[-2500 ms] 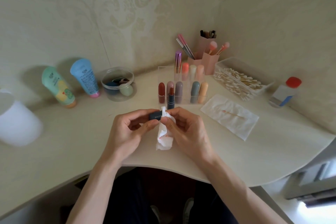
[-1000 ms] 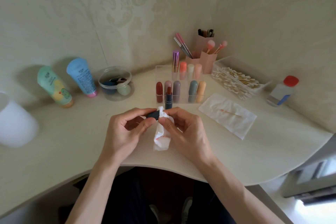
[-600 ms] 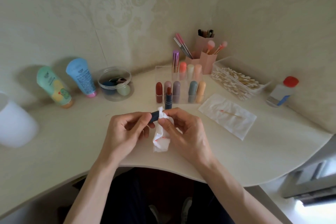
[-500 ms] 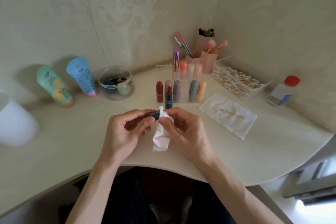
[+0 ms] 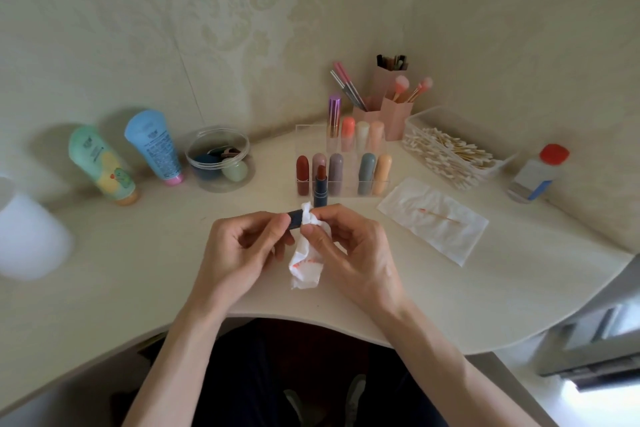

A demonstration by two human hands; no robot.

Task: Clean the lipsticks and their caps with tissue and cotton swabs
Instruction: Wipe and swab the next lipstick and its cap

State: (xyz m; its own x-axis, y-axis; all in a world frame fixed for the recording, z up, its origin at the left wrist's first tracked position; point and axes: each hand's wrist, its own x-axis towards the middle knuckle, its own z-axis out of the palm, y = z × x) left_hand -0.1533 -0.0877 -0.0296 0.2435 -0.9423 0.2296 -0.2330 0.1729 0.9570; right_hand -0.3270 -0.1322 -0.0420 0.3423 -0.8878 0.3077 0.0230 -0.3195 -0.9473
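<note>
My left hand pinches a dark blue lipstick cap lying sideways above the table. My right hand pinches a crumpled white tissue with red stains, its twisted tip at the cap's open end. An uncapped lipstick with a dark blue base and red bullet stands upright just behind my hands. Behind it a clear acrylic organizer holds several capped lipsticks. A flat tissue carries a used cotton swab with a red smear.
A clear tray of cotton swabs and a red-capped bottle stand at the right. Pink brush holders are in the corner. A round clear jar, two tubes and a white cup stand left.
My hands have stayed in place; my fingers have shifted slightly, turning the cap against the tissue tip.
</note>
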